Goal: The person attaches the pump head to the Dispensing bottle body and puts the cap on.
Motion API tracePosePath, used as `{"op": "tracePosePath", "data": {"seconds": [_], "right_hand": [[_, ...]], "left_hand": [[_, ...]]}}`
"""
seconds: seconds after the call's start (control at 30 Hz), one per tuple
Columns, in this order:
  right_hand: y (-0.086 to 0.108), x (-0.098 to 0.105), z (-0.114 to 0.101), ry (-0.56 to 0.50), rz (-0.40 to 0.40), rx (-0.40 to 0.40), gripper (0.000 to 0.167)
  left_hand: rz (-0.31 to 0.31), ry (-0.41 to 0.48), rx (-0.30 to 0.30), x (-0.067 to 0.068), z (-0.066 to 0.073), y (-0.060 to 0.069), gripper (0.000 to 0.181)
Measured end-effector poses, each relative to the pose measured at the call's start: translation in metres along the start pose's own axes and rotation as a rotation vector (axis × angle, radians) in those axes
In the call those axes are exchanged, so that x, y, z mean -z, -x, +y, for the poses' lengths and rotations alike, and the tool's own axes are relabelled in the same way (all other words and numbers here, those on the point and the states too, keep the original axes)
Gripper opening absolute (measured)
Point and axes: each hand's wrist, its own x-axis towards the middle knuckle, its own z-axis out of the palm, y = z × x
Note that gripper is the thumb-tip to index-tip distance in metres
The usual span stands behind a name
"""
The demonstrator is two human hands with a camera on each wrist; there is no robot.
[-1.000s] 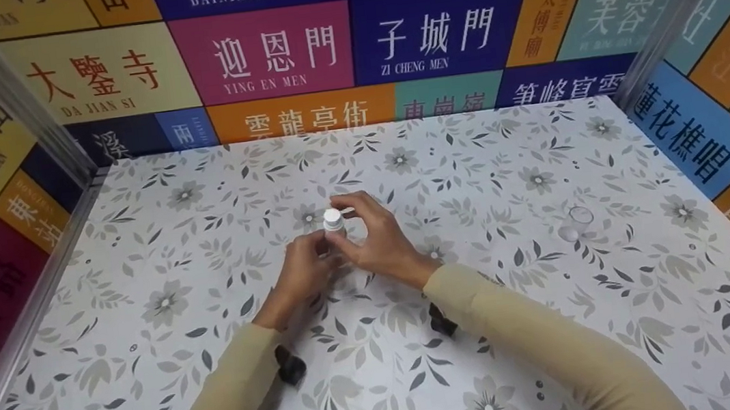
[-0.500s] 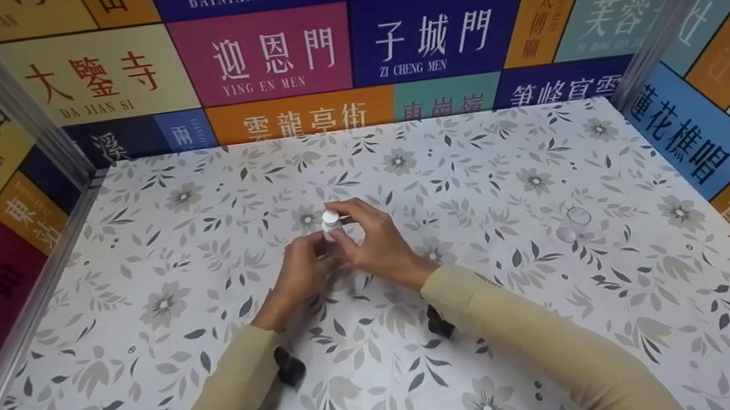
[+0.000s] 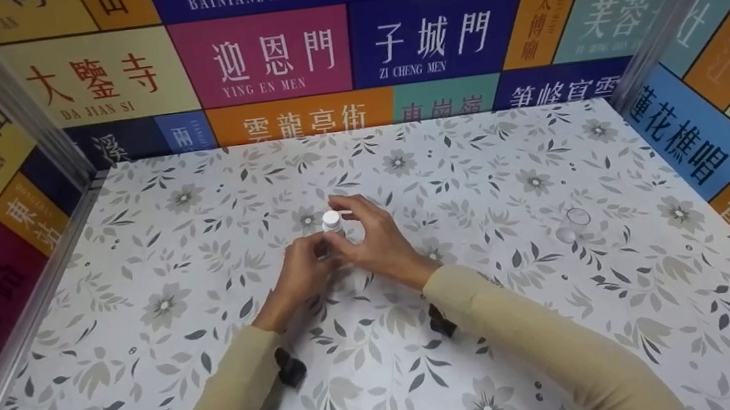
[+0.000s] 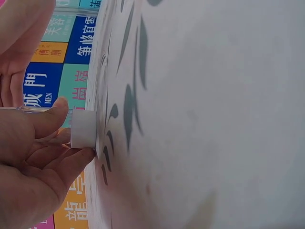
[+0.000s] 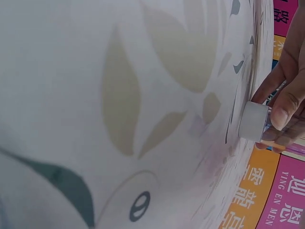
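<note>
1. Nearest us, two beige sleeves (image 3: 226,400) reach in over the table (image 3: 377,369), which is white with grey leaves and flowers; a black piece (image 3: 290,366) hangs under each cuff.
2. Our left hand (image 3: 304,265) grips the lower part of a small bottle (image 3: 332,220), thumb and fingers closed around it.
3. Our right hand (image 3: 379,241) curves about the bottle's top: the thumb lies against it below the white cap, the forefinger arches behind; whether that fingertip touches, we cannot tell.
4. We have the bottle upright near mid-table, between both hands. Its lower end (image 4: 84,129) is white too, with a clear part above; we cannot tell whether it touches the table.
5. Well apart, off to our right, we see a small clear cup (image 3: 574,223) on the table.
6. Beyond the table's far edge we face a wall of coloured signs (image 3: 262,56).
</note>
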Motion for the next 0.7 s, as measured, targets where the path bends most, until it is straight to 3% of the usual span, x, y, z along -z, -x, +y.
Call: {"op": "tracePosePath", "data": {"seconds": [0.2,0.4,0.53,0.7], "right_hand": [[0.0001,0.0012,-0.0034,-0.038,-0.039,-0.008,0.042],[0.0008,0.0002,-0.0008,-0.038,-0.011,-0.014,0.036],[0.0004,0.0003,0.0023,-0.032,0.006,-0.008,0.039],[-0.0003,0.0007,0.0036,-0.047,0.000,-0.007,0.050]], "left_hand": [[-0.015,0.001,0.016,0.0007,0.0008,-0.0001,0.027],[-0.003,-0.033,-0.004,0.0008,-0.0001,-0.0007,0.026],[0.005,-0.076,-0.012,0.0005,-0.0002,-0.0016,0.022],[0.004,-0.059,-0.005,0.0009,0.0002,-0.0010,0.024]]}}
